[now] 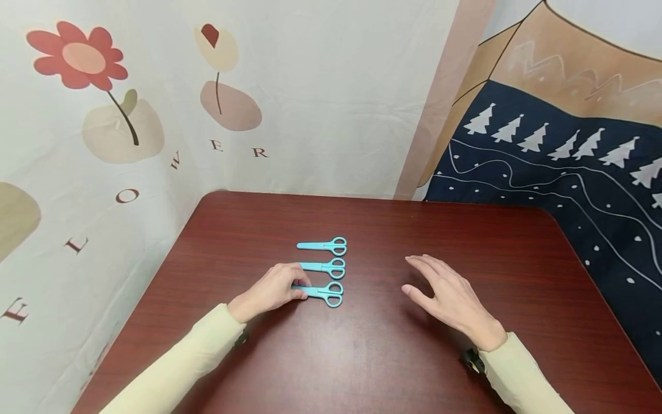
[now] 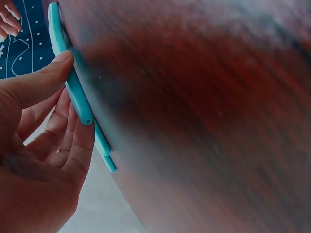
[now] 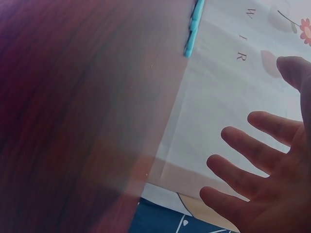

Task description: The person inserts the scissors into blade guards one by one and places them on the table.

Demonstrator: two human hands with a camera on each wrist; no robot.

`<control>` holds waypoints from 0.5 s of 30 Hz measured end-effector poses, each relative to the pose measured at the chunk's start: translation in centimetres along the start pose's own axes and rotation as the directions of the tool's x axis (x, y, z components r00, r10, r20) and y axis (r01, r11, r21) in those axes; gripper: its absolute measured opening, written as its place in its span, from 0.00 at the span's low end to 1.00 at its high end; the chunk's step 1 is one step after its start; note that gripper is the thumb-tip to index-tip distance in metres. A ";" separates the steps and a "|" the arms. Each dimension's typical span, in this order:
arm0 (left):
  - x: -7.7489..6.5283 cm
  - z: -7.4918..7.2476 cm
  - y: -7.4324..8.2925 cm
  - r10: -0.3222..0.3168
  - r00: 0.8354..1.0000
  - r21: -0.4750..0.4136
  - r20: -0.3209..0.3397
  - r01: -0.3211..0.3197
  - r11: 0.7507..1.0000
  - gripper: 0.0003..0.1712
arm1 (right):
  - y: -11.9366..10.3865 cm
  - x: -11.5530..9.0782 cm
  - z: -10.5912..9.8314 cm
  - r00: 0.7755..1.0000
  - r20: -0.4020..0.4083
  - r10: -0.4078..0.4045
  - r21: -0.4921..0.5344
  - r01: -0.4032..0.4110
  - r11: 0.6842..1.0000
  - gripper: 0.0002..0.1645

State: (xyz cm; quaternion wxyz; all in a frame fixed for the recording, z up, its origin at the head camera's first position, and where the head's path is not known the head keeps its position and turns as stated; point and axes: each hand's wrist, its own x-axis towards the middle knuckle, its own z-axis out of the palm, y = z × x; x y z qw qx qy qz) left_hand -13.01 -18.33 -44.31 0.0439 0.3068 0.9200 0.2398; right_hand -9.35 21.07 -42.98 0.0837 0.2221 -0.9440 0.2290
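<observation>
Three light-blue scissors lie in a column on the table, handles to the right. My left hand (image 1: 276, 289) pinches the nearest scissors (image 1: 323, 292) by the blade end, thumb on the near side and fingers on the far side. In the left wrist view those scissors (image 2: 77, 94) sit between thumb and fingertips, close over the tabletop. The middle scissors (image 1: 331, 267) are partly hidden behind the left hand, and the far scissors (image 1: 326, 246) show in full. Off to the right, my right hand (image 1: 452, 296) hovers over the table with fingers spread, holding nothing.
The dark red-brown table (image 1: 393, 356) has rounded far corners. Behind it hangs a pale cloth (image 1: 331, 103) with flowers and letters. A navy cloth (image 1: 517, 167) with white trees hangs at the right.
</observation>
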 end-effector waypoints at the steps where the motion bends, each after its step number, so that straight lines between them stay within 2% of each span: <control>1: 0.0 0.0 0.0 -0.001 1.000 -0.004 0.007 0.001 1.000 0.07 | 0.0 0.0 0.0 1.000 -0.002 -0.001 0.000 0.001 1.000 0.38; 8: -0.1 0.2 -0.2 -0.003 1.000 -0.012 0.028 0.004 1.000 0.07 | 0.4 -0.1 -0.2 1.000 -0.012 0.003 -0.006 -0.003 1.000 0.37; 15: -0.8 -0.3 -0.2 0.011 1.000 -0.076 -0.013 -0.012 0.997 0.16 | 0.9 -0.2 -0.4 1.000 -0.009 0.021 -0.009 -0.021 1.000 0.37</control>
